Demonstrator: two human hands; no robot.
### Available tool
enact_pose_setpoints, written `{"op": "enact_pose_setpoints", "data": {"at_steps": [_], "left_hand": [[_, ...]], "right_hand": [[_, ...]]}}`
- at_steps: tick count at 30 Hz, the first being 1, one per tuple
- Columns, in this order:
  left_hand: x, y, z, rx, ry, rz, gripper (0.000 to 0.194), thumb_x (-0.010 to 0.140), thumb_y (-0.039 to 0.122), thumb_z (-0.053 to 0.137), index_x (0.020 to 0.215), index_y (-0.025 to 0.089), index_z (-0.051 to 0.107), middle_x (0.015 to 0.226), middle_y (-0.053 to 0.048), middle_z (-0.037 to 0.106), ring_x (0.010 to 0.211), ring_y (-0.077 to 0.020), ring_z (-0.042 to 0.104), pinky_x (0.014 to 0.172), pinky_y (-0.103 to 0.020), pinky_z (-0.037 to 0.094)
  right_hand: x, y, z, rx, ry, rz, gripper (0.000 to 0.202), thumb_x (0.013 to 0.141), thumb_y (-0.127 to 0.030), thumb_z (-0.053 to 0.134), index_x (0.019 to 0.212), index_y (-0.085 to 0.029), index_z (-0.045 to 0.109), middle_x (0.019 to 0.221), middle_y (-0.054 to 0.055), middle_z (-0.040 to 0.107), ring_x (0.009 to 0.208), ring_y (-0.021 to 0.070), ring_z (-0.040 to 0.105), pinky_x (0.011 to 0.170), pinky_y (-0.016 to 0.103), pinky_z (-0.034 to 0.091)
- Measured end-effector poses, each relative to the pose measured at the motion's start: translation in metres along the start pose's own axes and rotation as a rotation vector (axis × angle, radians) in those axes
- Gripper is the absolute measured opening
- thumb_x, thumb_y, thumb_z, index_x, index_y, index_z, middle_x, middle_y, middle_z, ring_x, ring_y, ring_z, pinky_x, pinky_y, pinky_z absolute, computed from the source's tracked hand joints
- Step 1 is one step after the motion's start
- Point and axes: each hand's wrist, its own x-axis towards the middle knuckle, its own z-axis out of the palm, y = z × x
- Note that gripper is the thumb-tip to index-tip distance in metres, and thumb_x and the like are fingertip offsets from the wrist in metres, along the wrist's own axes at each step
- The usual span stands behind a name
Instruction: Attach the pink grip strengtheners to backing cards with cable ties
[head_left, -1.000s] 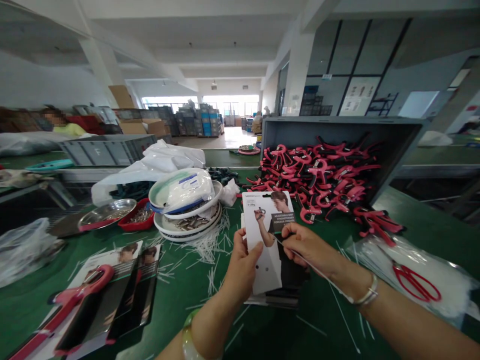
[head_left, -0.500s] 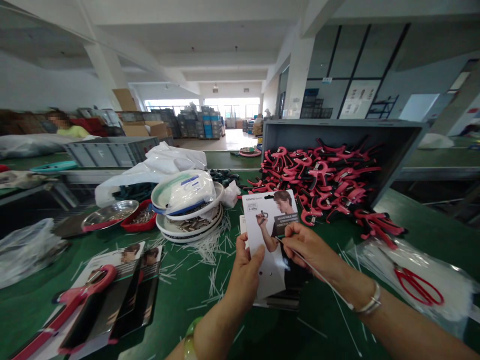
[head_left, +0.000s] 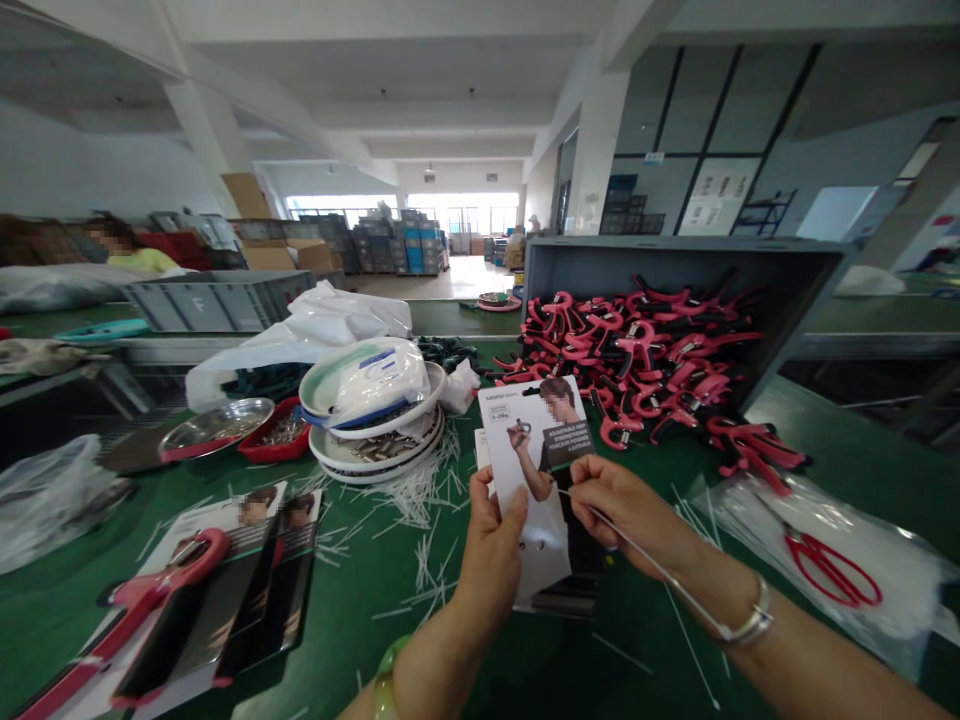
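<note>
My left hand (head_left: pixel 495 540) pinches the left edge of a printed cardboard card (head_left: pixel 534 540), thumb on its front. The card stands tilted above a stack of similar cards. Closed fingers of my right hand (head_left: pixel 619 505) grip a thin white tie (head_left: pixel 652 562), its tip at the card's middle near a small hole and its tail running back along my wrist. On the left of the table, a pink and black hand grip (head_left: pixel 161 590) lies on more cards. Many such grips (head_left: pixel 637 350) spill from a tipped grey crate (head_left: pixel 795 300).
Stacked round trays (head_left: pixel 375 450) of metal parts stand left of centre, beside a red dish (head_left: pixel 281 432) and a metal bowl (head_left: pixel 217 425). Loose white ties (head_left: pixel 420 500) litter the green table. Red scissors (head_left: pixel 832 570) lie on a plastic bag at right. A person (head_left: pixel 131 250) is far left.
My right hand has shifted slightly right and down, away from the card's face, with the tie still in its fingers. The card has moved slightly left.
</note>
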Motion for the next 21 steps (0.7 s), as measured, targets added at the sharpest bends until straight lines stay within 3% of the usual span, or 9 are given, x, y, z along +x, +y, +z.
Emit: {"op": "enact_pose_setpoints", "data": {"at_steps": [6,13,21], "left_hand": [[-0.002,0.001,0.001,0.004,0.002,0.01,0.042,0.077,0.034,0.065,0.107,0.025,0.037,0.098,-0.002,0.066,0.086,-0.0182,0.065,0.079,-0.032,0.048],[-0.007,0.002,0.003,0.005,-0.029,-0.021,0.042,0.076,0.039,0.067,0.107,0.025,0.041,0.097,-0.002,0.065,0.073,-0.016,0.064,0.065,-0.027,0.048],[-0.004,0.003,0.005,-0.007,-0.115,-0.275,0.063,0.067,0.023,0.073,0.123,0.023,0.044,0.084,-0.002,0.067,0.067,-0.0146,0.061,0.069,-0.028,0.046]], "right_hand": [[-0.002,0.001,0.003,0.042,0.037,-0.011,0.026,0.059,-0.026,0.057,0.072,-0.022,0.036,0.041,-0.012,0.045,0.034,0.0015,0.025,0.035,0.015,0.011],[0.001,0.007,0.002,0.034,0.027,-0.039,0.026,0.063,-0.027,0.059,0.075,-0.022,0.036,0.044,-0.011,0.047,0.033,0.0021,0.026,0.035,0.016,0.012],[0.009,0.022,-0.005,-0.047,-0.03,0.015,0.033,0.067,-0.04,0.065,0.078,-0.021,0.04,0.047,-0.01,0.049,0.034,0.0027,0.03,0.035,0.016,0.015]]}}
